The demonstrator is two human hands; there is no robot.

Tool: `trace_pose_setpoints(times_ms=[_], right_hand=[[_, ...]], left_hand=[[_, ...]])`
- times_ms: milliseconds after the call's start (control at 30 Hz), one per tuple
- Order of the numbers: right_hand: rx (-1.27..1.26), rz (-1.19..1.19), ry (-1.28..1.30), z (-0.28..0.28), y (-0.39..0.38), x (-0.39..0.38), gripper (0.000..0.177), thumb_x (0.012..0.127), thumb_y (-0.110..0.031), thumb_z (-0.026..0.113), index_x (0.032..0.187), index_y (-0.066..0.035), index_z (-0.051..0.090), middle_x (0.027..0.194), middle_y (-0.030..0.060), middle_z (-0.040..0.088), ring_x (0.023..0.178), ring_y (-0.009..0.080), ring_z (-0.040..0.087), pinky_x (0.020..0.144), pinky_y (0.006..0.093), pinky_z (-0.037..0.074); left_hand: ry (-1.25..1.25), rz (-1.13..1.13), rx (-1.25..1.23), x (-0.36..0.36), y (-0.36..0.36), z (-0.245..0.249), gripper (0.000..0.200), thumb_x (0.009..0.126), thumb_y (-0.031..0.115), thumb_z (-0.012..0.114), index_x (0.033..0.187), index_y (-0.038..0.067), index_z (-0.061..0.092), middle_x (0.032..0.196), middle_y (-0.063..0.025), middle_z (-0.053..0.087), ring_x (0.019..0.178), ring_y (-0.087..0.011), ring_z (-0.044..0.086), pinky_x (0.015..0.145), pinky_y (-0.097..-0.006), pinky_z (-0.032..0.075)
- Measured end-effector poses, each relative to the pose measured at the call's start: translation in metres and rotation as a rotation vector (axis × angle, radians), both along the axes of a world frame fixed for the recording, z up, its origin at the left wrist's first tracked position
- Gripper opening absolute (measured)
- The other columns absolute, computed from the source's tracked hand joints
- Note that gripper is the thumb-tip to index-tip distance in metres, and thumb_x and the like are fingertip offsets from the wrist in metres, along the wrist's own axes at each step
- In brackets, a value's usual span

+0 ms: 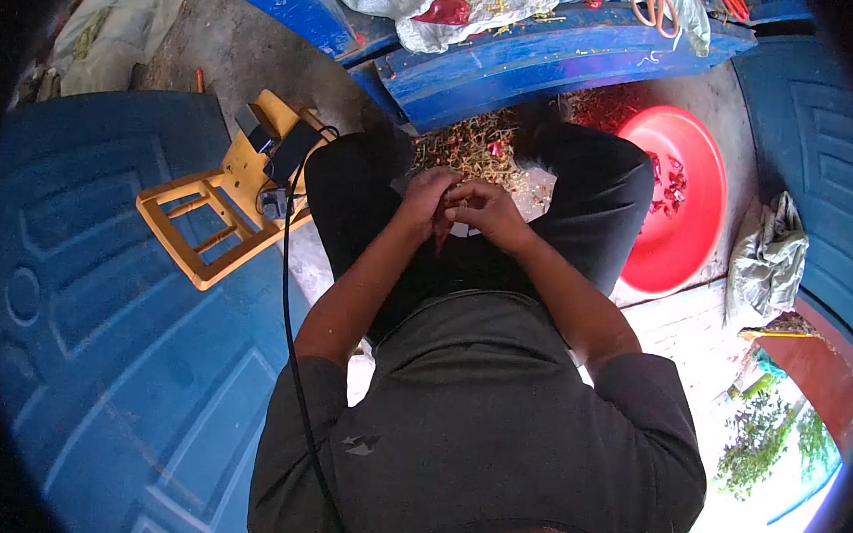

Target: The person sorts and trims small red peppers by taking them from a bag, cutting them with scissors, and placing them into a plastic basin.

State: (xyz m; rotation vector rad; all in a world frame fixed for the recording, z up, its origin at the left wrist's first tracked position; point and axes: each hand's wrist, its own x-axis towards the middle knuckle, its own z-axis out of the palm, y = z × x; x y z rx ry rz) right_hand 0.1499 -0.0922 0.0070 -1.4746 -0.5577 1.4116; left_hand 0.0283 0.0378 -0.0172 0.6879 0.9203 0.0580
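My left hand (pixel 426 201) and my right hand (pixel 493 212) meet above my lap. The left fingers are curled around a dark red, tapering dried chili pepper (pixel 442 231), whose pointed end hangs below the palm. My right thumb and fingers are pinched together against its upper part. Most of the pepper is hidden by my fingers. Below the hands, the floor between my legs carries a litter of straw-coloured stems (pixel 467 145) with small red bits. To my right stands a round red basin (pixel 705 199) holding several shiny dark red pieces (pixel 670 186).
A blue bench (pixel 552 75) ahead bears a white woven sack (pixel 424 30) and pink-handled scissors (pixel 655 10). At left stands a wooden folding chair (pixel 209 272) with black devices on it. A dark cable (pixel 290 298) runs along my left side. Grey cloth (pixel 769 260) hangs at right.
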Motion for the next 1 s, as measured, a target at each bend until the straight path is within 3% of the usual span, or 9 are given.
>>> trace_pose_setpoints(times_ms=[67,133,267,367,533,633,733,833,1000], right_hand=[[0.106,-0.054,-0.132,-0.021,0.004,-0.013,0.027,0.082,-0.017,0.078,0.105,-0.005,0.069,0.102,0.0105,0.068,0.09,0.0194,0.066,0.081,0.0361,0.054],[0.028,-0.233,-0.151,-0.031,0.013,-0.023,0.027,0.082,-0.018,0.076,0.106,-0.006,0.07,0.101,0.0112,0.069,0.092,0.0215,0.067,0.083,0.0366,0.053],[-0.163,-0.288,-0.295,-0.018,0.023,-0.025,0.027,0.084,-0.017,0.073,0.107,-0.005,0.07,0.1,0.0129,0.07,0.092,0.022,0.068,0.082,0.0366,0.053],[-0.274,-0.337,-0.263,-0.023,0.024,-0.023,0.027,0.084,-0.016,0.07,0.108,-0.003,0.07,0.101,0.014,0.07,0.091,0.0221,0.069,0.082,0.0361,0.053],[-0.071,-0.446,0.122,-0.036,0.022,-0.022,0.025,0.091,-0.012,0.063,0.113,-0.001,0.067,0.101,0.0093,0.07,0.09,0.0204,0.067,0.08,0.033,0.053],[-0.104,-0.406,0.221,-0.034,0.016,-0.008,0.026,0.095,-0.013,0.061,0.118,-0.001,0.064,0.105,0.0084,0.068,0.093,0.0199,0.066,0.08,0.0324,0.053],[-0.141,-0.37,0.379,-0.023,0.011,0.003,0.031,0.095,-0.018,0.062,0.122,-0.002,0.061,0.11,0.0098,0.066,0.098,0.02,0.064,0.082,0.0334,0.053],[-0.075,-0.346,0.482,-0.02,0.008,0.003,0.034,0.096,-0.021,0.062,0.124,-0.003,0.059,0.112,0.0101,0.064,0.099,0.02,0.063,0.082,0.0349,0.053],[-0.173,-0.249,0.21,-0.012,0.012,0.005,0.026,0.096,-0.019,0.062,0.116,-0.002,0.064,0.109,0.0086,0.065,0.099,0.0195,0.063,0.084,0.0351,0.051]], left_hand=[[-0.022,-0.032,-0.001,0.002,0.001,-0.002,0.019,0.097,0.021,0.056,0.105,0.005,0.062,0.087,-0.0066,0.061,0.074,-0.0193,0.062,0.064,-0.0357,0.053],[-0.05,0.071,-0.13,0.005,0.003,-0.004,0.018,0.098,0.021,0.055,0.104,0.005,0.062,0.088,-0.0058,0.061,0.075,-0.0188,0.062,0.065,-0.0357,0.052],[0.004,0.025,-0.062,0.003,0.001,-0.016,0.018,0.097,0.02,0.055,0.104,0.006,0.063,0.09,-0.0058,0.063,0.075,-0.0176,0.062,0.066,-0.0337,0.052],[0.069,-0.046,0.03,0.005,-0.004,-0.013,0.017,0.097,0.018,0.056,0.105,0.006,0.064,0.092,-0.0057,0.065,0.076,-0.017,0.063,0.067,-0.0339,0.052],[-0.014,0.068,0.012,0.006,-0.01,0.0,0.02,0.096,0.015,0.057,0.112,0.006,0.065,0.093,-0.0045,0.066,0.076,-0.0166,0.064,0.063,-0.0312,0.052],[-0.008,-0.014,0.016,-0.001,-0.005,0.001,0.022,0.096,0.016,0.058,0.115,0.005,0.064,0.094,-0.005,0.067,0.075,-0.0166,0.064,0.062,-0.0289,0.052],[-0.034,-0.005,-0.014,0.006,-0.009,0.041,0.024,0.097,0.017,0.058,0.116,0.003,0.063,0.094,-0.0051,0.067,0.072,-0.0156,0.064,0.062,-0.0277,0.052],[0.026,0.127,-0.032,0.003,-0.013,0.018,0.025,0.096,0.016,0.058,0.117,0.003,0.062,0.093,-0.0049,0.068,0.072,-0.0143,0.063,0.06,-0.0264,0.05],[0.012,0.025,-0.005,-0.005,-0.009,0.013,0.022,0.094,0.015,0.059,0.113,0.005,0.063,0.081,-0.0006,0.063,0.067,-0.0105,0.059,0.058,-0.0252,0.047]])
